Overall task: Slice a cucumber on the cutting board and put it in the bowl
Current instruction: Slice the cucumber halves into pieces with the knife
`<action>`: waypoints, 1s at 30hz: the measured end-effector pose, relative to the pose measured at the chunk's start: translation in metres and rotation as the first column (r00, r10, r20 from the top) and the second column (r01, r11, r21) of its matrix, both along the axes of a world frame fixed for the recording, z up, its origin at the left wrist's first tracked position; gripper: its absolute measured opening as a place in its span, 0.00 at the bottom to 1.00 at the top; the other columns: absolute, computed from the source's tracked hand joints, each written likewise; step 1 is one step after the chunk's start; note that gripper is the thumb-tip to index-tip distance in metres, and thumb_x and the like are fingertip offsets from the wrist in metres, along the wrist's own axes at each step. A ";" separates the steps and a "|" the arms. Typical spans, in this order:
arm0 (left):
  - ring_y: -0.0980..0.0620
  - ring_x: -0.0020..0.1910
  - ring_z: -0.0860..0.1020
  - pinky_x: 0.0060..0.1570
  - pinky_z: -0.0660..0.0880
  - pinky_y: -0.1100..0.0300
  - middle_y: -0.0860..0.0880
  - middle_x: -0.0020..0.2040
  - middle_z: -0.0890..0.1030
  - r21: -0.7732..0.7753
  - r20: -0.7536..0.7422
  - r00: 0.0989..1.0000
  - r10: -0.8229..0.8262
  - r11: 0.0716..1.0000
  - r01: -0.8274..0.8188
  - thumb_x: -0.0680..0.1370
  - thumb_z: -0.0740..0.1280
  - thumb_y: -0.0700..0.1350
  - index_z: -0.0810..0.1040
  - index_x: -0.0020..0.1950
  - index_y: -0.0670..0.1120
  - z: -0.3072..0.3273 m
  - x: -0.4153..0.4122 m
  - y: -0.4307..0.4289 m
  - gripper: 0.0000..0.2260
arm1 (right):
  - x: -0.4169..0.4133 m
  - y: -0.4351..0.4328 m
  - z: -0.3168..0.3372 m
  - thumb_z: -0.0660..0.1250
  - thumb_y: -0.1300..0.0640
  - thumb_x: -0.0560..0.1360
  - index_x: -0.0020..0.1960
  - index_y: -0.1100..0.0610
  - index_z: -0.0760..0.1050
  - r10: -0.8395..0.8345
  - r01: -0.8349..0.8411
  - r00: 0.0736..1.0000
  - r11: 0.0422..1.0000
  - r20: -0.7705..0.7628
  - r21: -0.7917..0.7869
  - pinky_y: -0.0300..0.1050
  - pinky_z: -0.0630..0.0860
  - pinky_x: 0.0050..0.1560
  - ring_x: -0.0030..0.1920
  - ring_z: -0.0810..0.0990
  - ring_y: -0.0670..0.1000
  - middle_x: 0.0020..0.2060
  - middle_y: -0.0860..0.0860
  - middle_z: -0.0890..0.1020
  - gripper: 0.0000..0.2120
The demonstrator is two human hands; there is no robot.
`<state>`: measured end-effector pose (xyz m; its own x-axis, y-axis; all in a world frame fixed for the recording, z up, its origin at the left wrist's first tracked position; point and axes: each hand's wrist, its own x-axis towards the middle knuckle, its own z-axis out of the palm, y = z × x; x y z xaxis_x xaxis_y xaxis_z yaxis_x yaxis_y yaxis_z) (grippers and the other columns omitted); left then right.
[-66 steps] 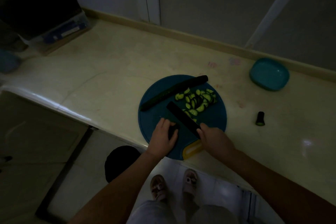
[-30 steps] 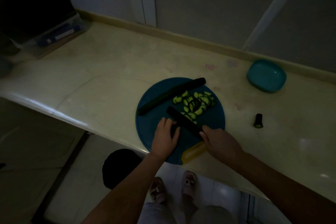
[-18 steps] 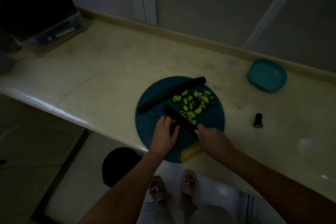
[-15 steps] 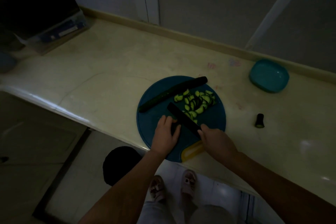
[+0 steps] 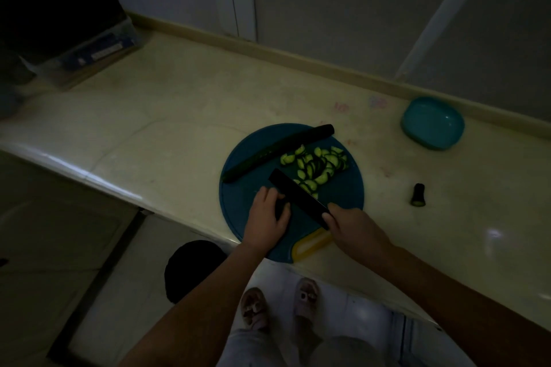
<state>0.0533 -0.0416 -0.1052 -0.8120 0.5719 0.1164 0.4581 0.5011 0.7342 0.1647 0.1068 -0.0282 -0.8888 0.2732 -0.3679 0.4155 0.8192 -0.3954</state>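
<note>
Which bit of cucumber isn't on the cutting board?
The short cucumber stub, alone on the counter right of the blue cutting board; the long cucumber piece and slices lie on it.

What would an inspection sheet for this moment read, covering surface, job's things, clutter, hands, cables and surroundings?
Surface: cream countertop, dimly lit.
Job's things: round blue cutting board at the front edge, carrying a long cucumber and a pile of slices; teal bowl far right, no slices in it.
Clutter: cucumber end on the counter right of the board; box far left.
Hands: left hand holds a cucumber piece on the board; right hand grips the black knife.
Cables: nothing seen.
Surroundings: grey wall panels behind; dark round object on the floor.
</note>
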 end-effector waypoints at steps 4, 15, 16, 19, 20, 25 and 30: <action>0.54 0.42 0.67 0.39 0.59 0.65 0.51 0.43 0.67 -0.001 0.003 1.000 0.006 1.000 -0.006 0.74 0.67 0.39 0.73 0.46 0.40 -0.001 0.000 0.001 0.05 | 0.000 -0.001 0.001 0.49 0.51 0.81 0.51 0.60 0.68 0.014 -0.014 1.000 0.999 0.010 0.041 0.45 0.59 0.28 0.32 0.71 0.53 0.34 0.53 0.73 0.14; 0.54 0.41 0.67 0.38 0.58 0.65 0.50 0.42 0.67 -0.010 -0.009 1.000 0.000 1.000 -0.001 0.75 0.67 0.40 0.73 0.45 0.41 0.000 0.001 0.000 0.05 | 0.001 -0.005 0.002 0.48 0.51 0.82 0.53 0.59 0.68 0.039 -0.041 0.999 0.994 0.018 0.102 0.40 0.54 0.25 0.31 0.68 0.52 0.35 0.54 0.76 0.14; 0.54 0.41 0.67 0.38 0.59 0.65 0.50 0.42 0.66 -0.011 -0.005 1.000 0.001 1.000 -0.001 0.75 0.67 0.41 0.72 0.45 0.41 0.000 0.000 0.000 0.05 | 0.001 -0.004 0.002 0.48 0.51 0.82 0.53 0.59 0.68 0.035 -0.036 0.999 0.994 0.015 0.099 0.40 0.54 0.25 0.31 0.68 0.52 0.35 0.54 0.75 0.14; 0.54 0.40 0.66 0.37 0.59 0.64 0.48 0.42 0.67 -0.017 -0.018 1.000 0.000 1.000 0.000 0.75 0.65 0.43 0.72 0.45 0.41 0.000 0.000 0.000 0.06 | 0.000 -0.003 0.003 0.48 0.51 0.82 0.52 0.59 0.67 0.028 -0.032 0.999 0.996 0.038 0.089 0.46 0.59 0.28 0.31 0.69 0.53 0.36 0.55 0.76 0.14; 0.54 0.40 0.66 0.37 0.59 0.64 0.48 0.42 0.68 -0.014 -0.021 1.000 0.000 1.000 0.000 0.75 0.65 0.43 0.72 0.45 0.41 -0.001 0.000 0.000 0.06 | 0.001 -0.003 0.003 0.48 0.51 0.82 0.52 0.58 0.67 0.029 -0.033 0.999 0.996 0.046 0.088 0.45 0.61 0.30 0.31 0.69 0.52 0.36 0.56 0.77 0.14; 0.54 0.40 0.66 0.36 0.58 0.65 0.47 0.42 0.68 -0.009 -0.026 1.000 0.000 1.000 -0.001 0.75 0.65 0.43 0.72 0.45 0.41 0.001 0.000 0.000 0.06 | 0.001 -0.003 0.005 0.48 0.51 0.81 0.52 0.58 0.67 0.038 -0.041 0.998 0.996 0.039 0.085 0.45 0.61 0.30 0.31 0.69 0.52 0.34 0.54 0.74 0.14; 0.55 0.39 0.65 0.37 0.58 0.65 0.51 0.42 0.66 -0.006 -0.013 1.000 -0.015 1.000 0.015 0.75 0.66 0.41 0.72 0.46 0.41 0.000 0.000 -0.001 0.04 | -0.001 -0.003 0.005 0.47 0.51 0.82 0.53 0.58 0.67 0.065 -0.072 0.996 0.991 0.065 0.113 0.46 0.60 0.28 0.29 0.67 0.51 0.31 0.49 0.69 0.14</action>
<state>0.0536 -0.0425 -0.1053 -0.8017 0.5849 0.1234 0.4752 0.4983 0.7251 0.1638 0.1038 -0.0235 -0.8837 0.2559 -0.3918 0.3771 0.8852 -0.2725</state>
